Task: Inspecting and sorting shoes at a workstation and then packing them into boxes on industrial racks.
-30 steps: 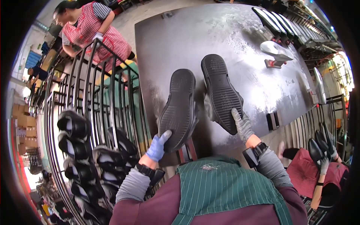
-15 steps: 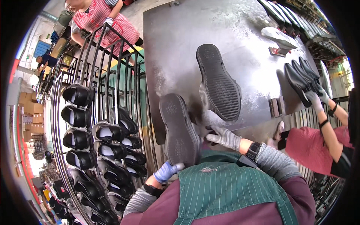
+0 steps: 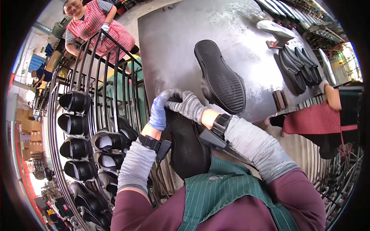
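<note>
A black shoe (image 3: 188, 148) is sole up in front of my apron, its near end against it. My left hand (image 3: 158, 109), in a blue and grey knit glove, wraps the shoe's far end from the left. From the right, my right hand (image 3: 187, 106) in a grey glove closes round the same end, and the fingers of both hands meet there. Some fingertips are hidden behind the shoe. Another black shoe (image 3: 219, 77) lies sole up on the metal table, just beyond my right hand.
The metal-topped table (image 3: 169, 42) stretches ahead. On its right are a shoe last on a stand (image 3: 275, 32) and several black shoes (image 3: 298, 69) beside a co-worker in red (image 3: 312, 123). A black rack (image 3: 104, 88) holding several shoes (image 3: 75, 125) stands left; another person (image 3: 94, 23) is behind it.
My left hand has gone from the shoe's near end to its far end. My right hand has closed on that end too. The right co-worker's hands have drawn back from the black shoes.
</note>
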The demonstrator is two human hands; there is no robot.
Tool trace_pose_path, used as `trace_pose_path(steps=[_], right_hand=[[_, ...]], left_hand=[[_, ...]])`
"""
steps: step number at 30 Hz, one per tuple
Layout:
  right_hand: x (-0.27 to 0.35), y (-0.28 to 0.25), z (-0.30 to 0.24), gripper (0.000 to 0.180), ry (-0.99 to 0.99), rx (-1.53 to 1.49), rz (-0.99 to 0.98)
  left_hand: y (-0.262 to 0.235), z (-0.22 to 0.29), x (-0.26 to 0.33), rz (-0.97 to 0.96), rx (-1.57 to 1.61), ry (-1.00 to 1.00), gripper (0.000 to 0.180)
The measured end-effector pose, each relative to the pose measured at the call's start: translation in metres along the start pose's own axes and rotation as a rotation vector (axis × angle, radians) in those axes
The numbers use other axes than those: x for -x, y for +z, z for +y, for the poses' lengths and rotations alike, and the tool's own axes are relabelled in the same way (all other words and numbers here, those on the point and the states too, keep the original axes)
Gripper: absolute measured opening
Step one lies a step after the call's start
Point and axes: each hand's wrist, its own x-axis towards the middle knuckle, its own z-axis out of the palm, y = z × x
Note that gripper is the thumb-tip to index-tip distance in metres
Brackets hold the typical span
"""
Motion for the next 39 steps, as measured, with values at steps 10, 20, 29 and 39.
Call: trace_pose_path(steps=[10,20,29,39], right_hand=[[0.208,0.003,-0.008,0.032,0.19,-0.71,0.211],[0.295,-0.102,-0.046,0.033,-0.055,0.669,0.294],[0.138,-0.173,0.024,0.052,0.021,0.606,0.595],[0.105,-0.13,0.003,0.068,0.331,-0.078,0.454]], left_hand=[[0.12,-0.026,0.172,-0.226,-0.737,0.6,0.056],[0.098,-0.081,0.23,0.657,-0.741,0.511,0.061],[0.056,-0.094,0.176,0.513,-0.011,-0.046,0.072],[-0.055,0.016,-0.067,-0.08,-0.495,-0.141,0.066]])
